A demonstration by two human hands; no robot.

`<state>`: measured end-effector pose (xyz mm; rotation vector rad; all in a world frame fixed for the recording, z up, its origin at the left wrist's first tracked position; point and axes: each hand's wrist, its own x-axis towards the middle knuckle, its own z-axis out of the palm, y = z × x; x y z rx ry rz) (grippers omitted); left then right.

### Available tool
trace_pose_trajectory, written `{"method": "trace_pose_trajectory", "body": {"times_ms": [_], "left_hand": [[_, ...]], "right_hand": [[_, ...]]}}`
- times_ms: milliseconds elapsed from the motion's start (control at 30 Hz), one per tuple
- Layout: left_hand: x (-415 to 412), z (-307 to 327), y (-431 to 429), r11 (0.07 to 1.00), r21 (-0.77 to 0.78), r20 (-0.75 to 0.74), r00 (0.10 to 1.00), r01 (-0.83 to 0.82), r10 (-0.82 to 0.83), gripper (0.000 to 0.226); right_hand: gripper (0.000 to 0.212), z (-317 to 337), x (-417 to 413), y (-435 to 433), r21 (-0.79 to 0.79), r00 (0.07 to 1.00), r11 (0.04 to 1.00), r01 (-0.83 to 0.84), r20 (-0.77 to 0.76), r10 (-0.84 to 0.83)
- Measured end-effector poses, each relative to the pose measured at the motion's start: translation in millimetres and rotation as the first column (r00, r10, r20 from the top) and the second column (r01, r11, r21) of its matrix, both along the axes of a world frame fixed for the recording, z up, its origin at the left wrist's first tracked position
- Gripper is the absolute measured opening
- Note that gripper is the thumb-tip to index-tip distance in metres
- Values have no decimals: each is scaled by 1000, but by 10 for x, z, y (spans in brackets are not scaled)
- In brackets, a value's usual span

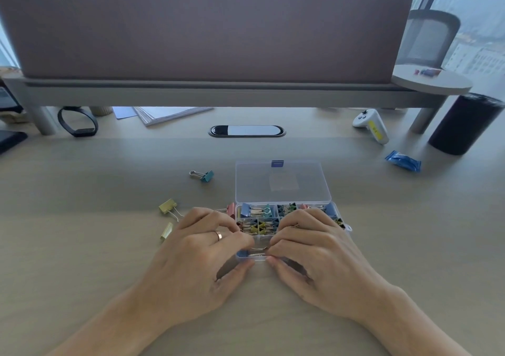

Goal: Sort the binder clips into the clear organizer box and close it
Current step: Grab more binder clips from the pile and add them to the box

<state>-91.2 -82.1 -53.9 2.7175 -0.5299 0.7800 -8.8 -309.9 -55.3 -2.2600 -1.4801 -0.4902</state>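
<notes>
**A pale desk by a hazy window**

We sit at a light wooden desk point(82, 178) with an oval cable slot point(246, 131) set into it. Behind it we see a grey shelf point(218, 96) on round legs, and above that a wide mauve divider panel point(207, 27). To the right, a mesh-backed chair point(429, 38) stands behind a round tabletop point(431, 82). Through the window point(478, 6) we make out what may be city buildings, dim in soft, overcast daylight.

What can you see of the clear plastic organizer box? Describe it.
The clear plastic organizer box lies open on the pale desk, its lid folded flat away, blue latch at its far edge. Its divided compartments hold coloured binder clips. The left hand and right hand pinch a blue clip in its near compartment, thumbs against the front wall.
</notes>
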Motion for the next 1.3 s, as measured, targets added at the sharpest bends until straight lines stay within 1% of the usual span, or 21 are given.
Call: {"method": "trace_pose_trajectory", "body": {"times_ms": [100, 267, 400, 600, 933, 1300], "left_hand": [[5, -12, 7, 1000, -13, -1, 1000, -4, 4, 18], [12, -6, 21, 999, -36, 2, 999, 33, -33, 21], [16, -7, 29, 999, -15, -3, 999, 47, -47, 16], [31, -2, 19, 998, 7, -24, 998, 64, -64, 12], [25, -12, 26, 997, -9, -61, 995, 82, -82, 15], [34, -13, 21, 996, -32, -72, 993, 88, -90, 16]], "right_hand": [[19, -7, 3, -5, 0, 1000, 1000, 2, -7, -2], [18, -28, -1, -17, 15, 1000, 1000, -4, 1, 4], [15, -32, 2, -22, 28, 1000, 1000, -6, 0, 6], [19, -29, -1, -21, 10, 1000, 1000, -8, -22, 9], [15, -43, 11, -16, 36, 1000, 999, -8, 1, 8], [17, -50, 20, -22, 21, 1000, 1000, -11, -19, 11]]}}
